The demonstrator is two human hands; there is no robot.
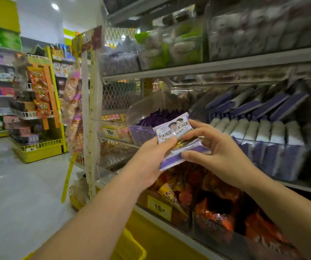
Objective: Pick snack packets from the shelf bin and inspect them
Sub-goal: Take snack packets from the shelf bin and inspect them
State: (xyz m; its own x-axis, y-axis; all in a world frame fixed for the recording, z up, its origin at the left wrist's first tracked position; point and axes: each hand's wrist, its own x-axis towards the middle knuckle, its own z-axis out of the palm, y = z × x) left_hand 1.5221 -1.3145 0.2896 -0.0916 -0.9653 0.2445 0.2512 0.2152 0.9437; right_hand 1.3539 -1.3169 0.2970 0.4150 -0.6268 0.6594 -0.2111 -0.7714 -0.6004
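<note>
A person's two bare hands hold a purple-and-white foil snack packet (173, 128), printed with cartoon figures and a line of text, up in front of a store shelf. The left hand (151, 156) grips the packet's left end, thumb pressed flat on the printed face and the other fingers curled out of sight behind it. The right hand (214, 147) pinches the right side, its thumb along the lower edge and its forefinger laid across the front, the remaining fingers loosely spread and bent over the top edge. A second purple packet (181, 158) lies beneath the first, held in the same two-handed grip; whether more are stacked between them cannot be told.

The packets sit just in front of and slightly below the mouth of a clear plastic shelf bin (137, 109) heaped with matching purple packets, on the middle grey metal shelf (226, 67). To its right, a larger clear bin (275, 158) holds rows of white-and-purple packs standing upright. Below the hands, a lower clear bin of orange and red snack bags (218, 207) carries a yellow price tag (159, 205). A yellow plastic basket (130, 246) shows near the left forearm.
</note>
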